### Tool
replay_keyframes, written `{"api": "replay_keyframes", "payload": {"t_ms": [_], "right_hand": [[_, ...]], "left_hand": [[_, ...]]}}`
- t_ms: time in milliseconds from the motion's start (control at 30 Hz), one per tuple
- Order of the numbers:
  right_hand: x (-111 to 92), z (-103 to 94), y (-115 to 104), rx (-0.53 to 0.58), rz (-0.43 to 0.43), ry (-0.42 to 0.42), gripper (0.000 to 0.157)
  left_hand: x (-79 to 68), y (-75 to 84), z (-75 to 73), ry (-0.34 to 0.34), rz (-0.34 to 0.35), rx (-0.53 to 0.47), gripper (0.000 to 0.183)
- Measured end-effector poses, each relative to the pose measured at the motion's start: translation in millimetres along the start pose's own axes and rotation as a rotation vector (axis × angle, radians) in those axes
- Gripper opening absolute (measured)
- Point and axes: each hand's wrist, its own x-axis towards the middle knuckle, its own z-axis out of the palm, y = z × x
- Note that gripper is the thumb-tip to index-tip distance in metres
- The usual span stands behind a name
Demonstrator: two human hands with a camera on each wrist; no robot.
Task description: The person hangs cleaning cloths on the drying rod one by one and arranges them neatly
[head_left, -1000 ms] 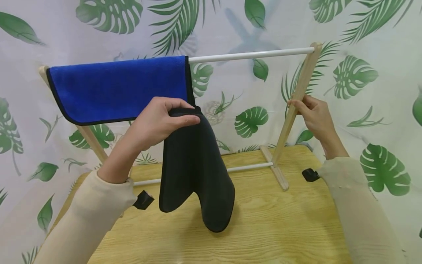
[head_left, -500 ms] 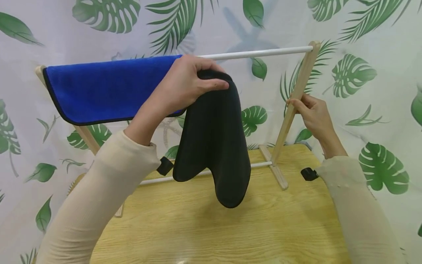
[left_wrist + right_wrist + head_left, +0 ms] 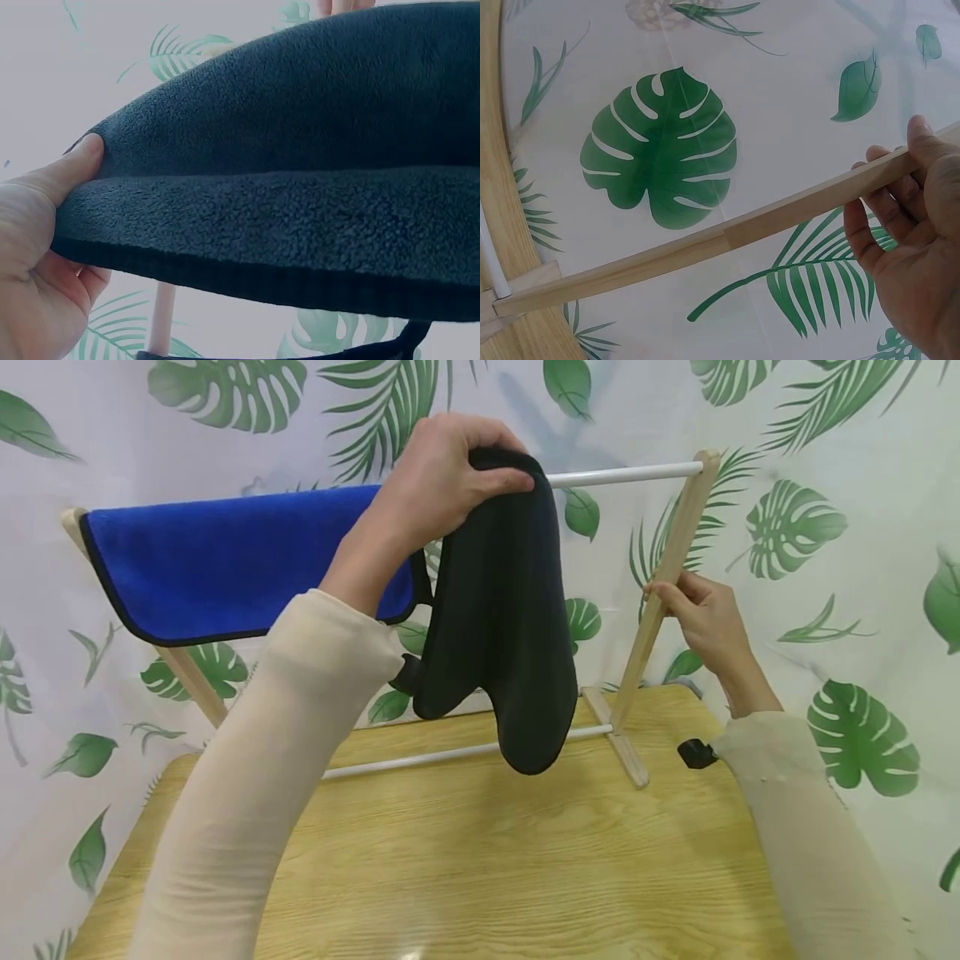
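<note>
A dark towel (image 3: 502, 610) with black edging hangs in folds from my left hand (image 3: 442, 477), which pinches its top edge between thumb and fingers. Fleecy pile shows on the towel (image 3: 300, 135) in the left wrist view. That hand is at the height of the drying rack's white top rod (image 3: 630, 475), and the towel hides part of the rod. My right hand (image 3: 708, 618) grips the rack's right wooden post (image 3: 686, 518) about midway up. Its thumb and fingers sit around the post (image 3: 795, 206) in the right wrist view. Over the left half of the rod lies a blue towel (image 3: 247, 560) with black trim.
The rack stands on a wood-grain table (image 3: 487, 860), near the back edge. A lower white rod (image 3: 420, 762) joins its feet, the right wooden foot (image 3: 628, 760) being in plain sight. Behind hangs a white leaf-patterned backdrop (image 3: 885, 610).
My left hand has lifted the dark towel up and to the right, from below the blue towel's corner to rod height. The right hand keeps its grip on the post.
</note>
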Motion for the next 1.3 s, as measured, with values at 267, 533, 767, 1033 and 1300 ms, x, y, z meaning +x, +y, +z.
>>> {"api": "replay_keyframes", "payload": {"t_ms": [267, 533, 767, 1033, 1300], "right_hand": [[0.8, 0.4, 2.0, -0.002, 0.002, 0.006, 0.033], [2.3, 1.1, 3.6, 0.014, -0.012, -0.005, 0.033], [1.8, -0.1, 1.3, 0.004, -0.014, 0.005, 0.032], [3.0, 1.2, 2.5, 0.005, -0.018, 0.003, 0.031], [-0.7, 4.4, 2.8, 0.002, -0.04, 0.05, 0.033]], "left_hand": [[15.9, -10.0, 2.5, 0.105, -0.046, 0.039, 0.031], [18.9, -26.4, 3.9, 0.201, -0.156, 0.141, 0.034], [20.7, -30.8, 6.8, 0.218, -0.21, 0.258, 0.035], [23.8, -33.9, 10.9, 0.164, -0.287, 0.318, 0.038], [26.3, -35.2, 13.3, 0.126, -0.35, 0.298, 0.04]]}}
